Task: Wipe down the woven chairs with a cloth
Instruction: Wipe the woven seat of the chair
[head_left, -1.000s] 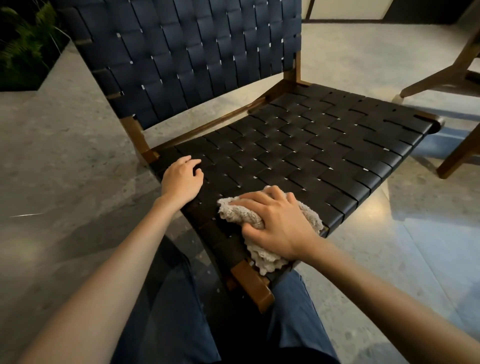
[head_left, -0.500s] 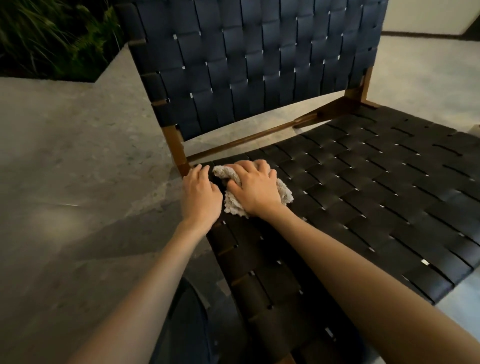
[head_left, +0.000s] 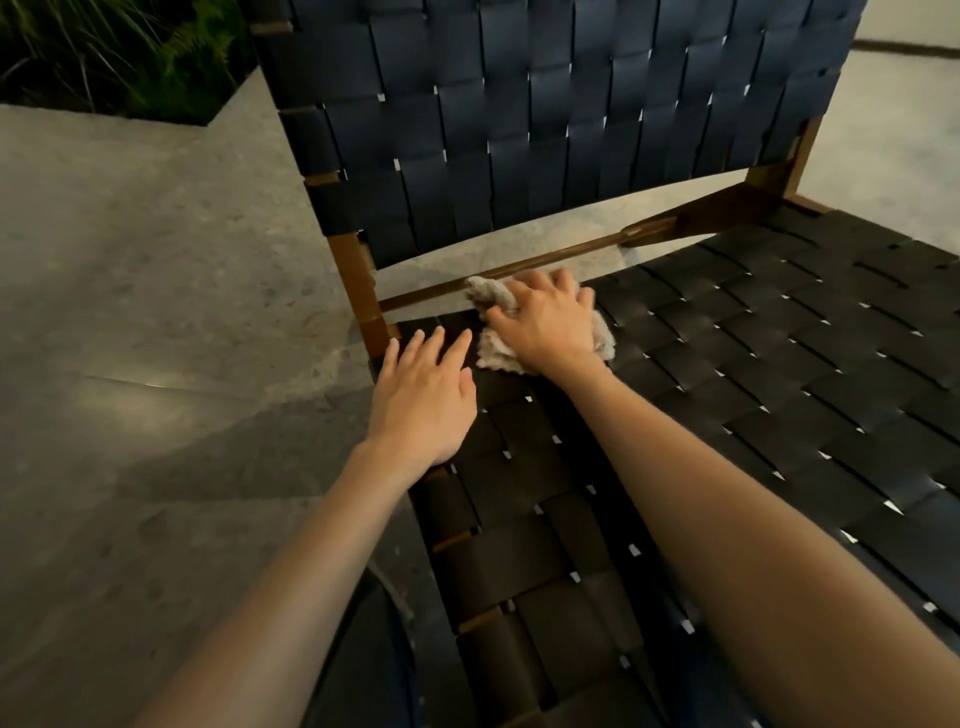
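Floor (head_left: 156, 260): grey speckled stone, lit in one pale patch at far left.
Plants (head_left: 119, 57): green fronds in the top left corner, well apart from the work.
Post (head_left: 358, 296): brown wood upright at the rear left corner of the chair (head_left: 519, 545).
Left hand (head_left: 423, 395): flat, palm down, fingers straight and close together. It rests on the left rear edge of the seat, just beside the cloth, and holds nothing.
Cloth (head_left: 488, 296): pale, nubbly, bunched. It lies at the back left of the seat, against the rear rail, mostly under the right hand.
Right hand (head_left: 545, 327): palm down, fingers spread wide, pressing the cloth onto the straps. Whether the fingertips hook under its far edge I cannot tell.
Back (head_left: 545, 130): dark blue woven straps, upright, not being touched.
Rail (head_left: 675, 228): brown wood bar between back and seat.
Seat (head_left: 753, 374): dark woven straps with small gaps, running off to the right.
Handling: the cloth looks light, soft and limp, likely to fold or drag on strap edges. The straps probably give a little under pressure, and the frame looks stiff.
Hold: gather the cloth under the palm with its loose corners tucked in, and steady the chair by its wood frame.
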